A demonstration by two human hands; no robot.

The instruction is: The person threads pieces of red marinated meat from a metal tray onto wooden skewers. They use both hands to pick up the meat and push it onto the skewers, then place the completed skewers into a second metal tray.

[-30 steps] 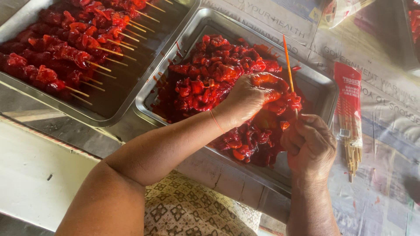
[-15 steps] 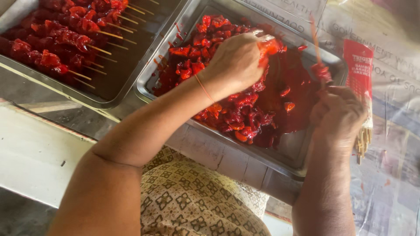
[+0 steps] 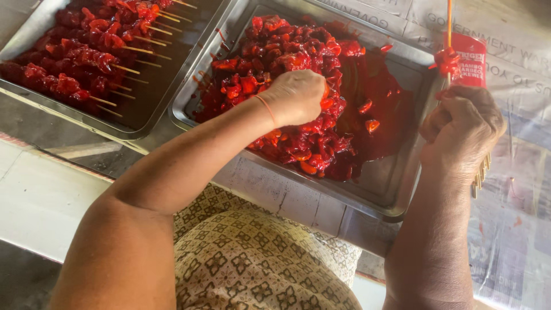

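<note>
From my head view I see my left hand (image 3: 295, 97) down in the nearer steel tray (image 3: 390, 183), its back turned up and its fingers curled into the heap of red marinated meat pieces (image 3: 287, 51); the fingertips are buried in the pile, so the hand is clenched around meat, though how many pieces it has I cannot tell; the heap lies directly under and around that hand, thickest toward the tray's far-left side, while the right part of the tray shows only sauce and a few stray pieces; a thin orange band sits on that wrist. My right hand (image 3: 462, 129) is raised at the tray's right edge, closed on a thin wooden skewer (image 3: 449, 23) that stands nearly upright out of the top of the fist; a small red piece of meat (image 3: 446, 59) is threaded on the skewer just above the knuckles, well apart from the heap; behind that hand lies a red packet of skewers (image 3: 472, 57) on the newspaper-covered table (image 3: 516, 218), with stick ends showing below the hand. To the far left a second tray (image 3: 103, 123) holds rows of finished meat skewers (image 3: 80, 57).
</note>
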